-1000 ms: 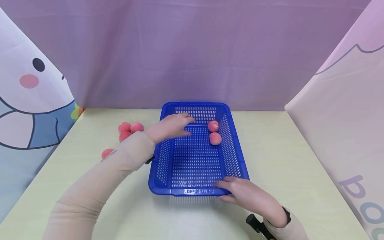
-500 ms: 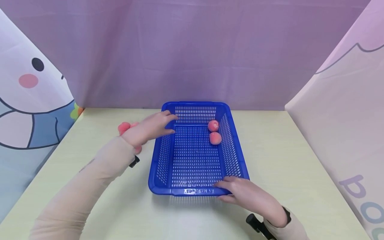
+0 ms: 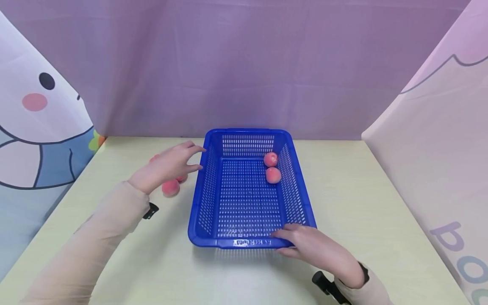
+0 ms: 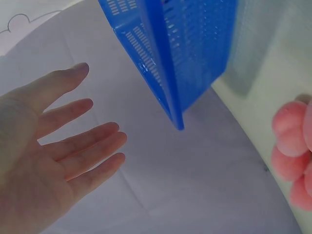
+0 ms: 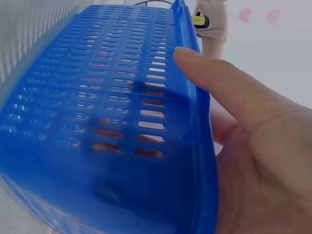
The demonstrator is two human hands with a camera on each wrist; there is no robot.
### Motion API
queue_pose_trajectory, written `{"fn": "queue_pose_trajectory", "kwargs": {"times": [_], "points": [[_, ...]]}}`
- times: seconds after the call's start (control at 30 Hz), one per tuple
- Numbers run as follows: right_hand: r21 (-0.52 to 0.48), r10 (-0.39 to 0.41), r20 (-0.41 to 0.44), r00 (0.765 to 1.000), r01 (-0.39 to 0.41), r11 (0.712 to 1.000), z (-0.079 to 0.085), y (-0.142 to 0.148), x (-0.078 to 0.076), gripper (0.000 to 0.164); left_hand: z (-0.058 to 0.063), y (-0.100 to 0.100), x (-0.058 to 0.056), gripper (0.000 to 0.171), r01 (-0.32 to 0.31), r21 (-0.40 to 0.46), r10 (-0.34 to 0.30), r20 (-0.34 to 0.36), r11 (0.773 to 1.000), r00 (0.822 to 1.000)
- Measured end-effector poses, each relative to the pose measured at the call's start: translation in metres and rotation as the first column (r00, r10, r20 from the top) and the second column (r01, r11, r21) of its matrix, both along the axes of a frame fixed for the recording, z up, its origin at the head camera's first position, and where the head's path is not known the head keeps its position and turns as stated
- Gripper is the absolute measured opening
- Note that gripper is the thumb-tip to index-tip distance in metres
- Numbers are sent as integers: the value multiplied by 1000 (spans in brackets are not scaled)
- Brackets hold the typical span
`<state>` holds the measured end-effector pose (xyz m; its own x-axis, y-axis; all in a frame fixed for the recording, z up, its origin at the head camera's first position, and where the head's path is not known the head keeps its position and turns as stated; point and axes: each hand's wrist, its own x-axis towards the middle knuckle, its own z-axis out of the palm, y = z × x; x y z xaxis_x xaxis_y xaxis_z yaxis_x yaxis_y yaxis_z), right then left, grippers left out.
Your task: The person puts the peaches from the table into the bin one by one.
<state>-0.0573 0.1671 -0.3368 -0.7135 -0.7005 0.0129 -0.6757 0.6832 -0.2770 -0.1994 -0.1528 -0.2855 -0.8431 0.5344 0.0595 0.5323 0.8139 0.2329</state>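
A blue plastic basket (image 3: 249, 203) with slotted walls stands mid-table, two pink-red peaches (image 3: 273, 175) lying inside against its right wall. My right hand (image 3: 305, 243) grips the near right corner of the rim. In the right wrist view the thumb (image 5: 209, 73) lies outside the wall, and the other fingers show through the slots. My left hand (image 3: 167, 165) hovers left of the basket with nothing in it, its fingers spread in the left wrist view. More peaches (image 3: 170, 188) lie on the table beneath the left hand, which partly hides them; several show in the left wrist view.
The pale table (image 3: 343, 190) extends on both sides of the basket. A purple cloth (image 3: 244, 67) hangs behind it, and printed panels close off the left and right sides.
My left hand has moved left, from over the inside of the basket to above the loose peaches. The right hand and the basket have stayed in place.
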Motion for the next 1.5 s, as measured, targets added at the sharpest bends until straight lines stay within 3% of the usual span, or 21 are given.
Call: {"fn": "queue_pose_trajectory", "kwargs": {"times": [0.37, 0.53, 0.73, 0.9, 1.13, 1.5], "points": [[8, -6, 11, 1000, 6, 1000, 1, -1, 0, 27, -12, -36, 8, 40, 12, 52, -8, -67, 999, 998], [9, -14, 14, 1000, 14, 1000, 1, -1, 1, 27, -16, -45, 12, 39, -64, 64, 62, 30, 996, 998], [5, -1, 4, 1000, 1, 1000, 0, -1, 1, 27, -21, -55, 17, 44, -162, 66, 150, 162, 985, 975], [2, 5, 3, 1000, -5, 1000, 0, -1, 1, 27, -26, -65, 19, 45, -147, 59, 139, 126, 987, 982], [0, 9, 0, 1000, -9, 1000, 1, -2, 2, 26, -35, -81, 24, 54, -214, 39, 200, 222, 976, 954], [9, -9, 18, 1000, 9, 1000, 2, -2, 2, 27, -53, -105, 30, 55, -219, 32, 211, 165, 975, 963]]}}
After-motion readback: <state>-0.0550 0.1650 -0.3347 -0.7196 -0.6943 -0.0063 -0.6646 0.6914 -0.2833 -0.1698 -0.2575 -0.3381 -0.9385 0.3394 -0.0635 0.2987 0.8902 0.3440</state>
